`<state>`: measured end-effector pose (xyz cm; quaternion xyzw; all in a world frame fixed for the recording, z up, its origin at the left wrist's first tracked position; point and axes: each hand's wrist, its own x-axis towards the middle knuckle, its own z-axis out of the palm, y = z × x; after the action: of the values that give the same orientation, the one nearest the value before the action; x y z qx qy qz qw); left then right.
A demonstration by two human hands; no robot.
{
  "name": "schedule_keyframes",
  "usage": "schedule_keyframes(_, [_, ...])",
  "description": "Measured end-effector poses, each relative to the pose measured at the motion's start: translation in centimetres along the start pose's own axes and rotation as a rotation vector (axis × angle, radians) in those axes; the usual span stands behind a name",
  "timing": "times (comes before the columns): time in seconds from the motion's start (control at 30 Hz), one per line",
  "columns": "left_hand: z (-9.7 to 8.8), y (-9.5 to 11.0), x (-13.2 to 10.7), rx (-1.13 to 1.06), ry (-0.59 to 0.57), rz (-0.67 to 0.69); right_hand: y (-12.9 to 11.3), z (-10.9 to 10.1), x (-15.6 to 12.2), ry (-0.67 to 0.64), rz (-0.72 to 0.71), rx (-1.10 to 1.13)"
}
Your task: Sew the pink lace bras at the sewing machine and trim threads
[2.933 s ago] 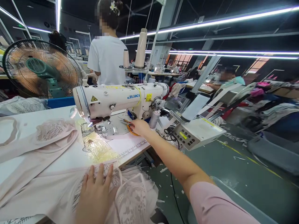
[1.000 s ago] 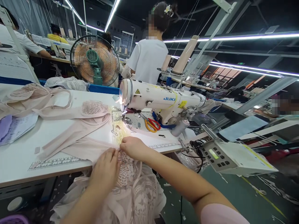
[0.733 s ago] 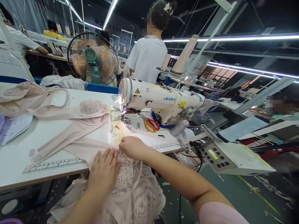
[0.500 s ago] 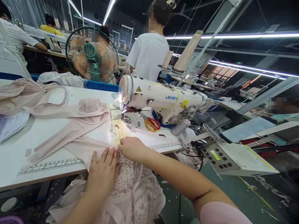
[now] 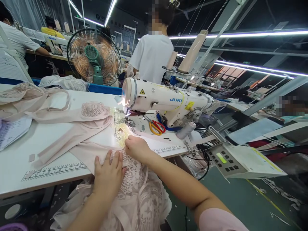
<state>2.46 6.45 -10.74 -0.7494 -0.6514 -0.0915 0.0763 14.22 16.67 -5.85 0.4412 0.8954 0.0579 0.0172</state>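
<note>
Pale pink lace fabric (image 5: 134, 179), part of what looks like bras, hangs over the table's front edge. My left hand (image 5: 109, 173) lies on it palm down with fingers spread. My right hand (image 5: 137, 148) is closed in a pinch at the fabric's upper edge, beside the left fingertips. The fingertips of that pinch are partly hidden. Just beyond stands a white sewing machine (image 5: 158, 96), its needle area lit, over a yellowish patch (image 5: 122, 133) on the table. A joined pink bra piece with a lace cup (image 5: 92, 110) lies left of the needle.
Scissors (image 5: 156, 127) with red and yellow handles and a grey thread cone (image 5: 186, 130) lie under the machine arm. A control box (image 5: 245, 160) juts out at right. Rulers (image 5: 55, 170) mark the table edge. Behind are a fan (image 5: 94, 57) and a person in white (image 5: 152, 56).
My right hand has shifted slightly right and up, nearer the needle, still pinching the fabric. My left hand has moved slightly right, fingers still spread. The view has shifted a little.
</note>
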Motion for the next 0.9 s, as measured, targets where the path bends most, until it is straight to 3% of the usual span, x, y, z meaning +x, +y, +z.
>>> schedule_keyframes(0.3, [0.3,-0.1,-0.2,0.003,0.024,0.001,-0.1,-0.8,-0.4,-0.061,-0.207,-0.014])
schedule_keyframes(0.47, [0.3,-0.1,-0.1,0.02,0.022,0.006,-0.4,-0.6,0.2,-0.047,-0.243,-0.018])
schedule_keyframes(0.73, [0.5,-0.1,-0.2,0.026,0.015,0.01,1.7,1.2,1.4,0.102,0.135,-0.005])
schedule_keyframes(0.9, [0.3,-0.2,-0.3,0.013,0.033,0.015,4.9,0.4,1.1,0.237,0.397,0.073])
